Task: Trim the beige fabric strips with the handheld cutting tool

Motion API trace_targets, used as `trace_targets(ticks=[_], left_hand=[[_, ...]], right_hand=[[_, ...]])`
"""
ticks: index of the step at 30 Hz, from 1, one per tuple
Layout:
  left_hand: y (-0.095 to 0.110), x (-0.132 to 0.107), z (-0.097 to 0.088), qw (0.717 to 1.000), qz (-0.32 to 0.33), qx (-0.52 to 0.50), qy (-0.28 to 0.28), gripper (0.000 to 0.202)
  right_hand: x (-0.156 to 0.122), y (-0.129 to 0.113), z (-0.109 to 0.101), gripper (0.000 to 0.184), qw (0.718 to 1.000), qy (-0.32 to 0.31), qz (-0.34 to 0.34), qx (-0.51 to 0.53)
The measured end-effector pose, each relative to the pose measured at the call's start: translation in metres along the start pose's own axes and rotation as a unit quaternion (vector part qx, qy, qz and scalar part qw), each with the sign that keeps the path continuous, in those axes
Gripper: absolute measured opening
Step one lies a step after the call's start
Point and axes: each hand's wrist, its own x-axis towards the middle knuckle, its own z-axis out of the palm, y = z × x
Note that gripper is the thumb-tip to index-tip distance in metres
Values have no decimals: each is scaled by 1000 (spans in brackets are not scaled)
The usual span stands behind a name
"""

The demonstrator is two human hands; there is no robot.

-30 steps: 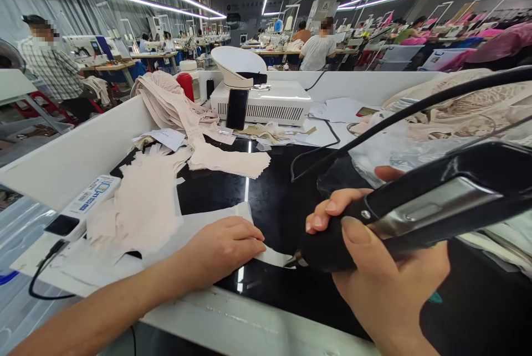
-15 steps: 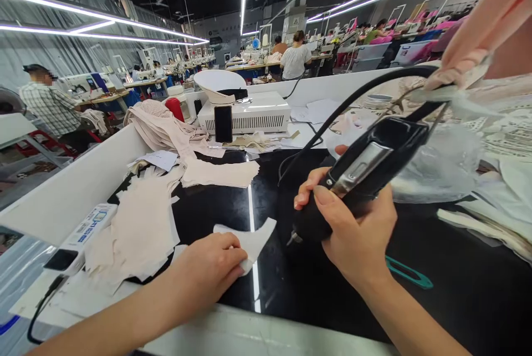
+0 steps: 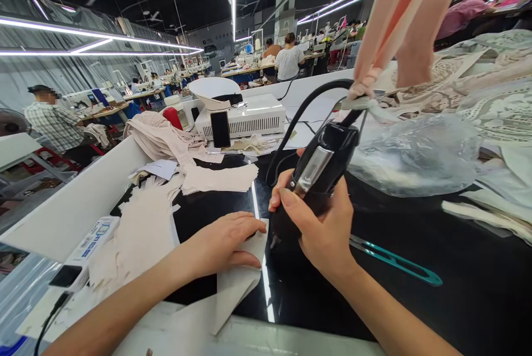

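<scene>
So the pale piece (image 3: 239,289) is right up front, near end at the front edge of the black tabletop (image 3: 316,309), long axis running mostly away from the body. Looks thin, matte, off-white, kinda layered or folded at the near end; can't tell if it's cloth or paper. Left hand (image 3: 228,242) is on top of it, fingers loosely spread, not pinching anything I can see, so that's the nearer one. Right hand (image 3: 326,234) is wrapped around a chunky black tool (image 3: 332,148), its metal tip (image 3: 273,242) just right of the piece's right edge, seemingly not touching. Farther back: a pale stack (image 3: 145,223), then a white machine (image 3: 249,118).
</scene>
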Motion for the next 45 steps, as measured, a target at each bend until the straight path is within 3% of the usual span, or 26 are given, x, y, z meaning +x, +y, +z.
trace_targets(ticks=[3, 11, 27, 45], left_hand=[[-8, 1, 1, 999, -17, -36, -23, 68], [-12, -2, 3, 996, -57, -31, -58, 68], [-6, -8, 2, 997, -51, 30, -49, 59], [3, -4, -3, 997, -44, 43, -51, 59]], right_hand=[[0, 6, 1, 26, 1000, -5, -7, -16], [1, 13, 7, 27, 1000, -7, -7, -28], [2, 9, 10, 37, 1000, 4, 7, -22], [1, 10, 12, 33, 1000, -3, 7, -28]])
